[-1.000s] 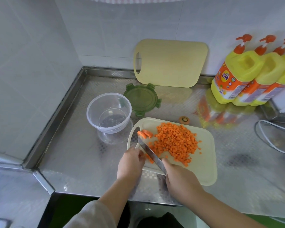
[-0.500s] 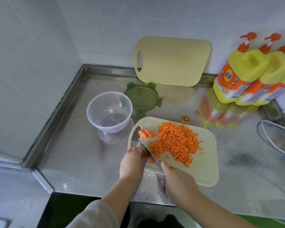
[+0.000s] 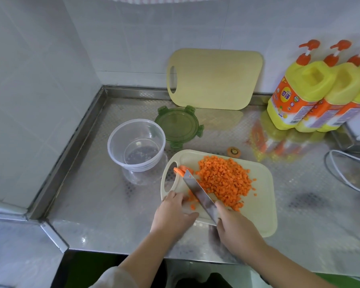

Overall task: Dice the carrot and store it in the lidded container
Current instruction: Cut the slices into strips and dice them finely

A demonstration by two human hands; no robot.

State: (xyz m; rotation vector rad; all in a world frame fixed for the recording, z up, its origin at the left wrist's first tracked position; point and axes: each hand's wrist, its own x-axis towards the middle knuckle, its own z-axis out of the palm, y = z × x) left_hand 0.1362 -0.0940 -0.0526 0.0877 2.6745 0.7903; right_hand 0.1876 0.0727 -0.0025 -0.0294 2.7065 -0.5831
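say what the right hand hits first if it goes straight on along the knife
The right hand would likely drive the knife into the uncut carrot strips at its tip; depth unclear.

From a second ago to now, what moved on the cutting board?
The knife slid a little to the right, toward the diced carrot; its tip now sits just right of the uncut carrot strips. The right hand still grips the knife, and the left hand still rests on the cutting board. The clear container stays empty, its green lid off.

Glossy embossed steel counter (image 3: pixel 96 200), clear plastic container (image 3: pixel 136 142)
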